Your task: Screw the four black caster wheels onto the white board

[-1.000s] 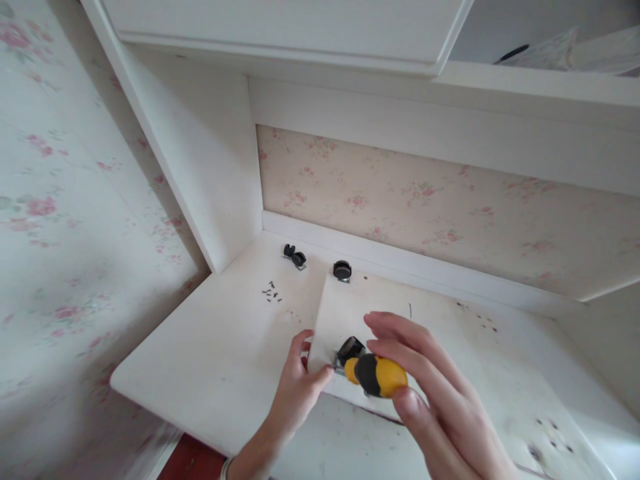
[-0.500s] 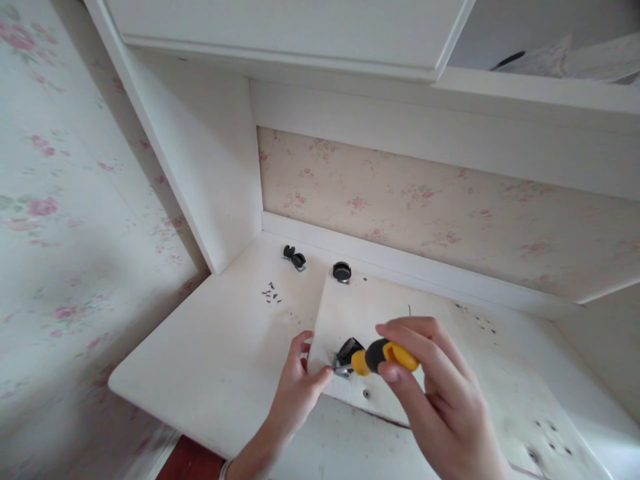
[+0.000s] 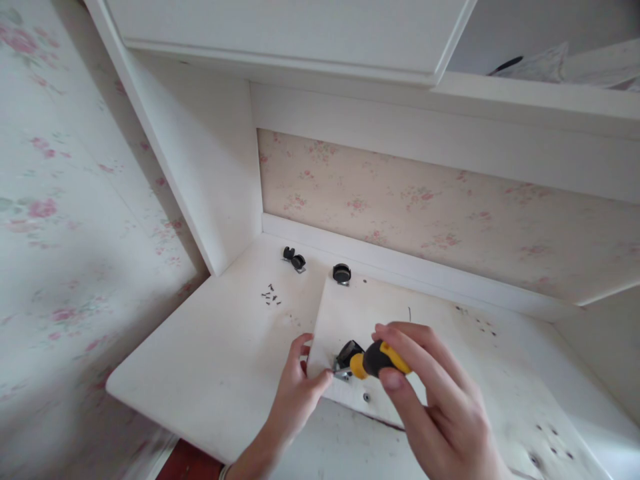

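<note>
My right hand pinches the handle of a yellow and black screwdriver between thumb and fingers. Its metal tip points left, at the mounting plate of a black caster wheel on a white panel. Around the panel's near left corner, my left hand is closed, its thumb by the screwdriver tip and some fingertips hidden behind the edge. Another black caster stands at the panel's far left corner.
The panel lies on a white desk. Loose casters and several small screws rest to its left. Screw holes mark the panel's right end. A cabinet overhangs the desk, and a side board stands at left.
The screwdriver handle has turned in my right hand, and the fingers have shifted slightly around it. My left hand keeps its hold on the panel corner.
</note>
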Action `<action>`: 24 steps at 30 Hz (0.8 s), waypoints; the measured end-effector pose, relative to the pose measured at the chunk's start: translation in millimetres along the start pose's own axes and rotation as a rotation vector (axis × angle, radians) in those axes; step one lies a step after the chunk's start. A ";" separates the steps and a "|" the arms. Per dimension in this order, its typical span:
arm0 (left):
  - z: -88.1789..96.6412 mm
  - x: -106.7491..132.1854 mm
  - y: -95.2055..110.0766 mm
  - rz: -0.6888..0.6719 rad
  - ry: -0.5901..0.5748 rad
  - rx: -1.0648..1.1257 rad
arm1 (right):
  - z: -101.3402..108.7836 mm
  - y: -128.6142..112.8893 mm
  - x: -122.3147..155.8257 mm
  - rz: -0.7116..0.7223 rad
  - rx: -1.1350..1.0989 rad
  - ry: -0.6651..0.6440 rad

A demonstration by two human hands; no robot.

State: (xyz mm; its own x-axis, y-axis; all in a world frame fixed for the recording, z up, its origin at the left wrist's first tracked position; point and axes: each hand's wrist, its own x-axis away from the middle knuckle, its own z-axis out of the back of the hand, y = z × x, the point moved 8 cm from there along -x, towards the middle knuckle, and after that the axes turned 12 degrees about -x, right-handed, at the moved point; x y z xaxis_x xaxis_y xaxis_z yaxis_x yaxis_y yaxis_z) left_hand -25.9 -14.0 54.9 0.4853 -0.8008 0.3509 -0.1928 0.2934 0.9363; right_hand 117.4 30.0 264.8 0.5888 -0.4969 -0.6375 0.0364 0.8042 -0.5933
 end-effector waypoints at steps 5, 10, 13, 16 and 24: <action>-0.5 -2.0 -4.7 -0.003 -0.017 -0.026 | 3.8 -2.2 4.2 0.001 -0.001 -0.002; 0.7 -0.9 -0.8 0.001 0.007 -0.019 | 10.7 -6.3 0.5 0.057 0.073 0.156; 0.0 0.2 -0.2 0.005 0.003 -0.002 | 0.8 3.0 1.7 -0.031 0.058 0.038; 0.4 0.6 -1.0 0.004 0.007 0.010 | -4.2 6.5 5.4 -0.057 0.008 -0.041; -1.2 -0.4 -3.1 0.021 -0.014 -0.008 | 5.0 -3.3 -0.2 0.065 0.071 0.140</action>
State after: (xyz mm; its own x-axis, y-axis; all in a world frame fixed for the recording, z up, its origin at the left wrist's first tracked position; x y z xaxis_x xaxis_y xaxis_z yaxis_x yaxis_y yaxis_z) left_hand -24.4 -13.9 51.8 0.4694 -0.8016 0.3704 -0.1957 0.3146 0.9288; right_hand 121.2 29.0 269.4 0.4741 -0.4797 -0.7383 0.0617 0.8546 -0.5156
